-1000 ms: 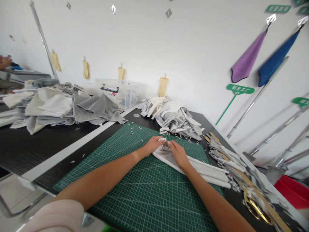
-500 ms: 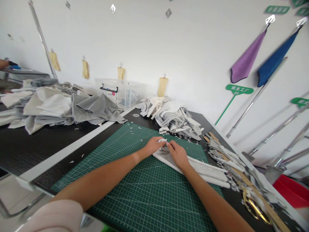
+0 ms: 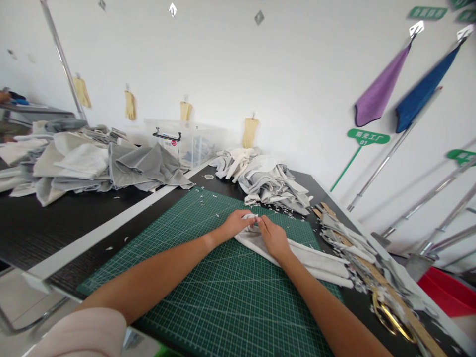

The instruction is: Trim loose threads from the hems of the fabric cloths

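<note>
A long folded strip of light grey cloth (image 3: 320, 260) lies on the green cutting mat (image 3: 223, 297), running from the mat's far middle out to the right. My left hand (image 3: 236, 223) is closed, pinching the strip's far end. My right hand (image 3: 273, 238) sits right beside it, fingers curled down onto the same end of the cloth. The two hands almost touch. Both forearms stretch across the mat from the near edge.
A heap of grey and white cloth pieces (image 3: 271, 183) lies beyond the mat. Larger cloth stacks (image 3: 92, 163) cover the left table. Cut strips, a wooden ruler and gold scissors (image 3: 390, 315) line the right edge. A clear plastic box (image 3: 186, 141) stands at the wall, a red bin (image 3: 446, 292) low right.
Both hands stay on the cloth's far end with only slight finger movement. The view has shifted a little.
</note>
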{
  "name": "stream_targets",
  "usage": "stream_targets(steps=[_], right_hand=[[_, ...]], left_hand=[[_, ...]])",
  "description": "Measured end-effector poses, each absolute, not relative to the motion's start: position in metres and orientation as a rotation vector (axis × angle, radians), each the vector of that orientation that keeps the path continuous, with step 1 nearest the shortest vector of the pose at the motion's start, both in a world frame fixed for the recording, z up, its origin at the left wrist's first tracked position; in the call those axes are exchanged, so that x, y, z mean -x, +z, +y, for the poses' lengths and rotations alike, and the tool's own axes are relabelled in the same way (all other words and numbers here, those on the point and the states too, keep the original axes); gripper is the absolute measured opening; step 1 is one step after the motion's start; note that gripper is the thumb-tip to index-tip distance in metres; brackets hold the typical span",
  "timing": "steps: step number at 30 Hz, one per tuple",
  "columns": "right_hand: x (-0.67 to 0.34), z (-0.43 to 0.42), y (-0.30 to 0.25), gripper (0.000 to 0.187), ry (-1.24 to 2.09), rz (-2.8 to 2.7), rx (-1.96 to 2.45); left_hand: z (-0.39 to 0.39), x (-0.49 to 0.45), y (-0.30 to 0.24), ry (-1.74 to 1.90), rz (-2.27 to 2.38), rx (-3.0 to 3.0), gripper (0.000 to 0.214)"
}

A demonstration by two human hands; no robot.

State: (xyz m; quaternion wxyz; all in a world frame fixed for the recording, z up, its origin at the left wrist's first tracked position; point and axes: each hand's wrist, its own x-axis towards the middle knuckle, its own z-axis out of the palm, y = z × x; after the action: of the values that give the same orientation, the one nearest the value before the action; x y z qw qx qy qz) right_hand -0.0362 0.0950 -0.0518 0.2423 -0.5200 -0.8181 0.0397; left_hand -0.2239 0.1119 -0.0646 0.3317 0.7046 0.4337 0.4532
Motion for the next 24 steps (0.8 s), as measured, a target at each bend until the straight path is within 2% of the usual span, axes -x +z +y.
stream_targets(steps=[8,15,24], right_hand=[[0.0377,0.0942,-0.0507,0.044,0.090,-2.247,1.457],[0.0361,0.0929,-0.0500,0.045,0.085,-2.259,1.444],[0.0357,0.0940,-0.0499,0.043,0.118,-2.242,1.454]], left_hand=[[0.1162,0.2232,-0.0690,1.152,1.139,-1.895,0.036],[0.1142,0.2241,-0.0690,1.123,1.138,-1.882,0.046],[0.1137,0.2241,-0.0671,1.126,1.118,-1.886,0.044]])
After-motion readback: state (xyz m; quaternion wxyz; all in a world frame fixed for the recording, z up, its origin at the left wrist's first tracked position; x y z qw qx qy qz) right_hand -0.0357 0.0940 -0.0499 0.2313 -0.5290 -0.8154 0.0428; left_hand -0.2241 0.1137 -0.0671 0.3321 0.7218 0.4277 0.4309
